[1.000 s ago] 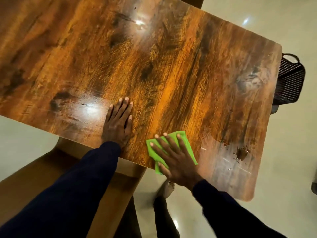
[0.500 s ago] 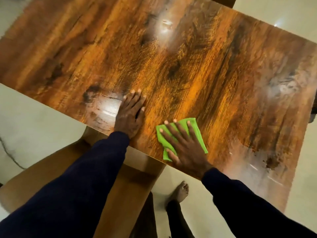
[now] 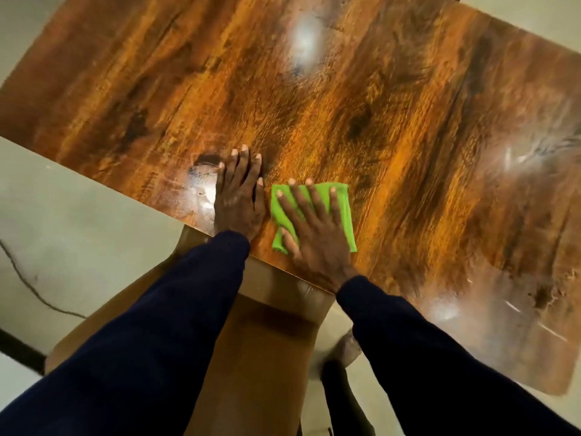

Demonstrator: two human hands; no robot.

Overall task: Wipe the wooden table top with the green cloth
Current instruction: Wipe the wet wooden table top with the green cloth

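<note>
Surface: glossy brown wooden table top with dark grain streaks, seen from above and set at a slant in the head view. Pale floor shows on both sides of it. One bright glare patch lies near the far edge. Whitish smears and streaks lie toward the near right corner. A thin dark cable runs over the floor at the left.

Folded bright green cloth: flat on the table top, just inside the near edge, about midway along it.

Right hand: palm down on the cloth, fingers straight and spread, pointing toward the far edge. Two fingertips reach just past the cloth's far edge. Thumb lies out to the left across the cloth's near left corner. No curl in the fingers; the hand presses flat and does not pinch. Wrist crosses the near edge.

Left hand: palm flat on bare wood just beside the cloth, apart from it. Fingers straight and close together, holding nothing. Heel of the hand sits at the near edge.

Both forearms come up from the bottom of the view in dark navy sleeves. A plain brown wooden panel shows below the near edge, between the arms. A blurred bare foot is on the floor beside it.
</note>
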